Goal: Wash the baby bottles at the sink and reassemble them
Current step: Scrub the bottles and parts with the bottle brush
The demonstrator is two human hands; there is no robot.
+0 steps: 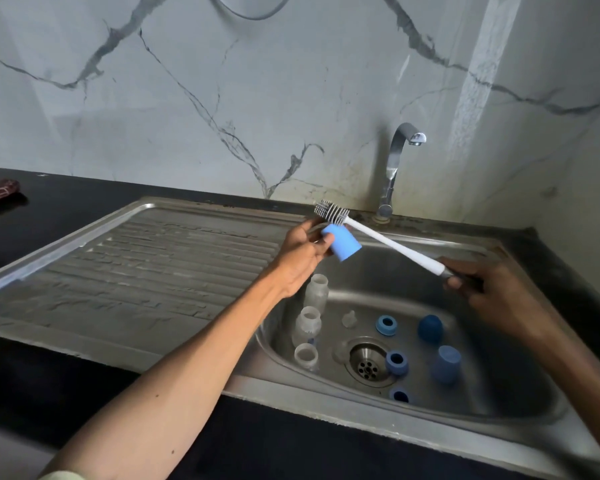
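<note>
Centre frame: smooth light-blue plastic cap (343, 242), tapered like a little cup, pinched in the left hand (300, 252), fingers curled round it. Right hand (482, 282), fingers wrapped round the dark handle of a white-stemmed bottle brush (388, 242), grey bristly head just above the cap. Lower down in the dull steel sink (326, 382): three cloudy clear bottles (316, 291), three blue rings (386, 324), two darker blue caps (429, 328), one clear teat (349, 319). Ribbed drainboard (146, 268) left, black counter (66, 199) around, curved chrome tap (397, 157) upper right.
</note>
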